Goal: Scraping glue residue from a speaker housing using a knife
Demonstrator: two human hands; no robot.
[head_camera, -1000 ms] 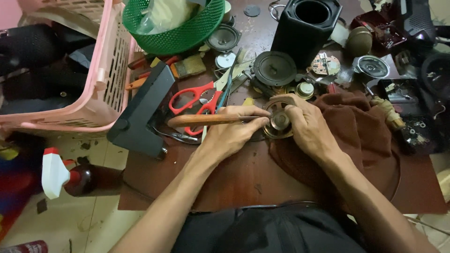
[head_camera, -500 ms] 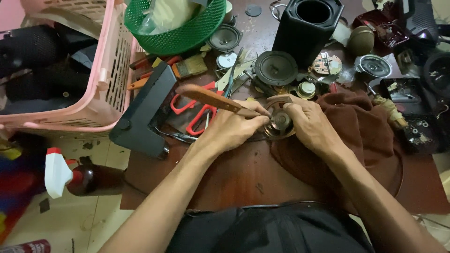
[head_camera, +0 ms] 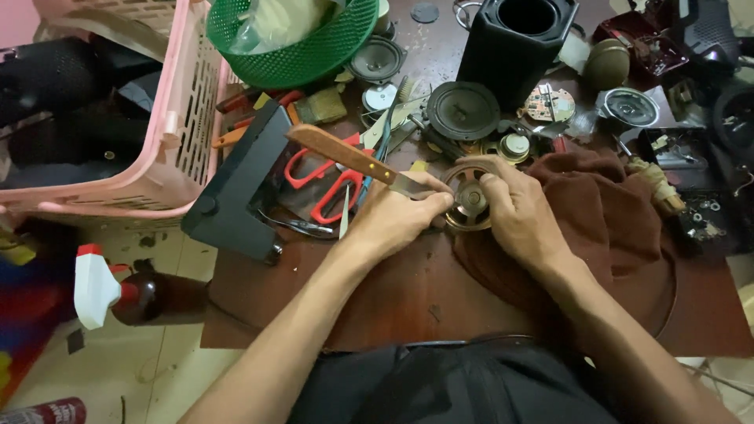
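Both my hands met at the speaker frame [head_camera: 470, 199] on the table edge: my left hand [head_camera: 397, 216] gripped a wooden-handled knife [head_camera: 353, 159] slanting up-left, my right hand [head_camera: 522, 216] clamped the frame's rim.

left hand [head_camera: 397, 216] clenched, right hand [head_camera: 514, 210] curled (fingertips nearly meeting).

Brown-handled knife [head_camera: 345, 155]; red scissors [head_camera: 326, 184]; dark brown cloth [head_camera: 597, 220]; green mesh basket [head_camera: 314, 47]; pink slatted crate [head_camera: 173, 118]; black speaker box [head_camera: 514, 51]
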